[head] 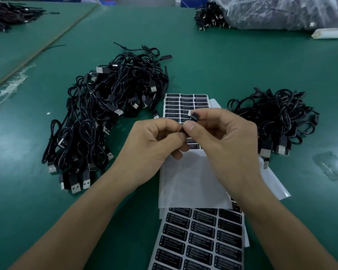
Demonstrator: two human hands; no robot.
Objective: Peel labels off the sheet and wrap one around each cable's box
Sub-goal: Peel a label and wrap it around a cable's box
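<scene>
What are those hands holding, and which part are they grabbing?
A small black box, pinched between fingertips: the right hand holds its upper end, the left hand its lower end.

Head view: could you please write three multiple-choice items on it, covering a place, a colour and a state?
1. On which side of the label sheet does the bigger cable pile lie?
A. Left. B. Right. C. On top of it.
2. What colour is the table?
A. White. B. Green. C. Red.
3. What are the left hand and right hand doing?
A. Lying flat. B. Hanging idle. C. Pinching a small black box.
Answers: 1 A, the pile spreads left of the sheet. 2 B, the bare top is green. 3 C, both hands meet on the box above the sheet.
</scene>
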